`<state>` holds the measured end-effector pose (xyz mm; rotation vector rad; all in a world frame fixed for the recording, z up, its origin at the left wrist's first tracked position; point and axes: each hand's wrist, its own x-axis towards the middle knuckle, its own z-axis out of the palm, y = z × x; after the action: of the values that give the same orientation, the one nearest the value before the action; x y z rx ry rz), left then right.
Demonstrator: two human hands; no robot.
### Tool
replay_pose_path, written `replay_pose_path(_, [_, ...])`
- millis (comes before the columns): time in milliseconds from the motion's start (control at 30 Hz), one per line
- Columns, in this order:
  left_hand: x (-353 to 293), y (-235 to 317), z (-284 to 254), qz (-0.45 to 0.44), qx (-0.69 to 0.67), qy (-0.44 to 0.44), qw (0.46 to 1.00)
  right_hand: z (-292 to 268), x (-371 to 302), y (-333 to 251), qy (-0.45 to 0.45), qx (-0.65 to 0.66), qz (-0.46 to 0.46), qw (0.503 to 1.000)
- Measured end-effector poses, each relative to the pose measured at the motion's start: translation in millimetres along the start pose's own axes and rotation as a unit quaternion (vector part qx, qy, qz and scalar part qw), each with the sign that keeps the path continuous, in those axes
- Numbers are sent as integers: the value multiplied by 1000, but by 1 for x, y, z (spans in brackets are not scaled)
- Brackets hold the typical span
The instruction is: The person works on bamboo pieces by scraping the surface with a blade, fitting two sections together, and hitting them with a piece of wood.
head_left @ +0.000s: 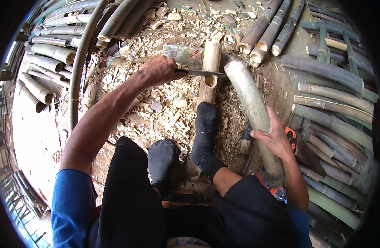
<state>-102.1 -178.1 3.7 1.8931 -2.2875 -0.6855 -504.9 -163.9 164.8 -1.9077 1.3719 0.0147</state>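
My left hand grips the handle of a long knife, whose blade reaches right to the cut end of a pale green bamboo section. My right hand clasps that bamboo near its lower half and holds it slanted, the top end resting against a short tan bamboo block. My foot in a black sock presses on the lower part of the block. The other socked foot rests on the chip-covered ground.
Pale bamboo chips cover the ground in front. Stacks of bamboo poles lie at the right, top left and top middle. A saw with an orange handle lies by my right hand.
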Motion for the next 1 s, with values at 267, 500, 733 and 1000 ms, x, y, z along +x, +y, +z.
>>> replay_pose_path(267, [12, -1, -7, 19, -31, -52, 998, 47, -14, 54, 127, -24, -33, 991])
replay_pose_path(500, [-25, -14, 16, 129, 116, 112, 978, 12, -6, 27, 25, 217, 61, 974])
replay_pose_path(733, [-56, 20, 13, 94, 61, 178, 978, 12, 12, 10, 80, 118, -51, 988])
replay_pose_path(1000, [-42, -13, -13, 49, 25, 82, 995, 8, 34, -19, 84, 56, -98, 990])
